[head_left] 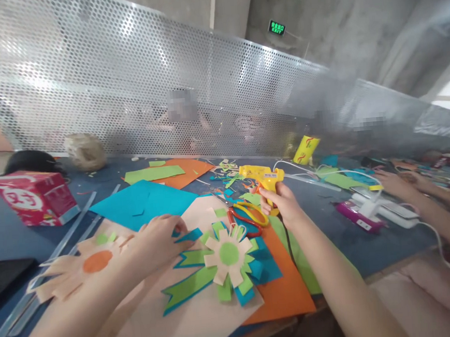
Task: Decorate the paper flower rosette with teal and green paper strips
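A yellow hot glue gun (263, 175) is in the grip of my right hand (284, 205), its nozzle pointing left above the scissors. My left hand (156, 244) is closed with fingertips pinched at a narrow blue felt strip (190, 235). Right beside that strip lies a layered felt flower (229, 253) in beige, green and blue. Two notched green-and-blue felt tails (191, 286) stick out from its left side. Scissors (248, 214) with red and yellow handles rest just behind the flower. Partly hidden by my left forearm is a beige felt flower with an orange centre (97, 261).
Blue felt (145, 200), orange felt (292, 282) and scraps cover much of the table. Clear glue sticks (85, 229) and a pink box (34, 199) stand left. A purple-and-white power strip (361, 217) and another person's arms (406, 190) are right. A perforated metal screen (124, 77) rises behind.
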Available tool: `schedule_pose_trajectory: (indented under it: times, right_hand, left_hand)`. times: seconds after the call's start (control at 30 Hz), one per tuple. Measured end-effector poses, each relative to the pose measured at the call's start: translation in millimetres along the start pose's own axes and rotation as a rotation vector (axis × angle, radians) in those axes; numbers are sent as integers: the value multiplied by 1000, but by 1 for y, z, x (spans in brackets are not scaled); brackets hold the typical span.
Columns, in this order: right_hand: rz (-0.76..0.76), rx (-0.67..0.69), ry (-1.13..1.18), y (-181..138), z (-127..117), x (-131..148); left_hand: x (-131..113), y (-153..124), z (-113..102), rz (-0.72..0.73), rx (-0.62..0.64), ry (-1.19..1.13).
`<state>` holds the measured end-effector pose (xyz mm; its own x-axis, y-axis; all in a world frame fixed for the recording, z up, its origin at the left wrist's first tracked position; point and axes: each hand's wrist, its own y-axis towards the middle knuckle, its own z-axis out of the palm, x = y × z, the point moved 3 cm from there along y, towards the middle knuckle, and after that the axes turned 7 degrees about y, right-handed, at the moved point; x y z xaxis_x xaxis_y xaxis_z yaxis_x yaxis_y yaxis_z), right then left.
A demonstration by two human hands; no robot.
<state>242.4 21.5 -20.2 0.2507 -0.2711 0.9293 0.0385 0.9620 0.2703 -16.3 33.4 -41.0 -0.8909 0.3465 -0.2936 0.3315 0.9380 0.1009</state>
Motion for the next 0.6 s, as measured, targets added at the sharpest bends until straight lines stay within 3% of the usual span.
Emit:
schedule_pose_trajectory:
  times: [0.17, 0.37, 0.6]
  right_hand:
    - [-12, 9, 12, 0, 0, 0]
    - [-32, 44, 17, 1, 0, -2]
    - [14, 91, -16, -1, 2, -4]
  left_hand:
    - [4, 0, 7, -3, -14, -45]
    - [1, 1, -4, -41, -75, -240]
    - [-25, -6, -10, -10, -122, -259]
